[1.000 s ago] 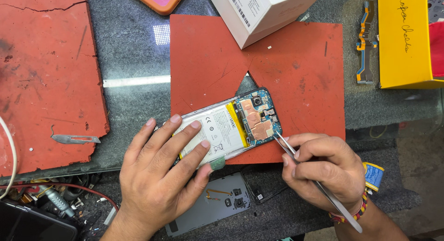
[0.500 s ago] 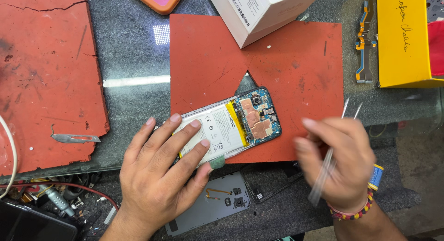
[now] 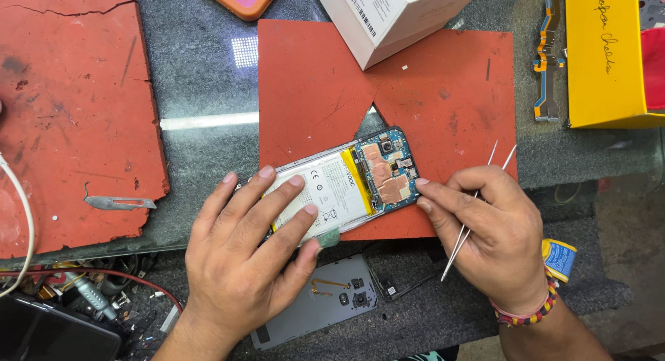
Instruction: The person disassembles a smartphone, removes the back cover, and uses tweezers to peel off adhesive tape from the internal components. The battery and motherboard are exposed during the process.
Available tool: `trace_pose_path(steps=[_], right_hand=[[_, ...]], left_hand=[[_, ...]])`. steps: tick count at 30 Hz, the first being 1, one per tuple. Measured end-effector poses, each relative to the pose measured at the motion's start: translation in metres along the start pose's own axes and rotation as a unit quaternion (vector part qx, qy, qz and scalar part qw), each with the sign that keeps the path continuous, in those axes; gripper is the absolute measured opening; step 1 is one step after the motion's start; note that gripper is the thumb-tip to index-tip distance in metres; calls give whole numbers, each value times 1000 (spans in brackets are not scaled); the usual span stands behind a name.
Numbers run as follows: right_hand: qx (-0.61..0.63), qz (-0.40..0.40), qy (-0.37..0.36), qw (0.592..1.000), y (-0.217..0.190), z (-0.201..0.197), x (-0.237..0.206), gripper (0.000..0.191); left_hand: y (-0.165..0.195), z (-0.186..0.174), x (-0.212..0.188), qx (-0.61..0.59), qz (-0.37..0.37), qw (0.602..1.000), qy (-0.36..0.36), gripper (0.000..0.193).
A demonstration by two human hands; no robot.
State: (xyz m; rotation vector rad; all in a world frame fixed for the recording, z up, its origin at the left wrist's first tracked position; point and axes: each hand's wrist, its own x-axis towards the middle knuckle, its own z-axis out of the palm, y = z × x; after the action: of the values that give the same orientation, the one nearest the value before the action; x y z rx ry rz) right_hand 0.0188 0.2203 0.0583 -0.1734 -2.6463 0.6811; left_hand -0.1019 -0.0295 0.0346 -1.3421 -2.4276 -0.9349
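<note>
Red mat point(image 3: 443, 98) at frame centre bears an opened phone point(image 3: 346, 188); left hand point(image 3: 249, 257) presses flat on it, right hand point(image 3: 495, 236) grips tweezers point(image 3: 471, 219), fingertips touching its edge.

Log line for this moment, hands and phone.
left hand: flat on opened phone | right hand: holds tweezers, fingertips at phone edge | phone: on red mat

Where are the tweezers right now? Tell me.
In the head view, the tweezers are in the right hand, tips pointing up and away, just right of the opened phone on the red mat.
</note>
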Motion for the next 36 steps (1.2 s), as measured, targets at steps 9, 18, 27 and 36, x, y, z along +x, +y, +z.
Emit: trace_pose_path(steps=[9, 18, 27, 36], right_hand=[[1, 3, -11, 1000, -3, -1, 4, 21], [-43, -18, -11, 999, -7, 1, 7, 16], [-81, -59, 7, 995, -10, 7, 5, 19], [-78, -57, 0, 995, -9, 6, 6, 20]], left_hand=[[0, 1, -2, 1, -2, 1000, -1, 26], [1, 3, -3, 2, -10, 1000, 2, 25], [2, 2, -2, 1, -13, 1000, 0, 25], [2, 1, -1, -2, -10, 1000, 0, 26]])
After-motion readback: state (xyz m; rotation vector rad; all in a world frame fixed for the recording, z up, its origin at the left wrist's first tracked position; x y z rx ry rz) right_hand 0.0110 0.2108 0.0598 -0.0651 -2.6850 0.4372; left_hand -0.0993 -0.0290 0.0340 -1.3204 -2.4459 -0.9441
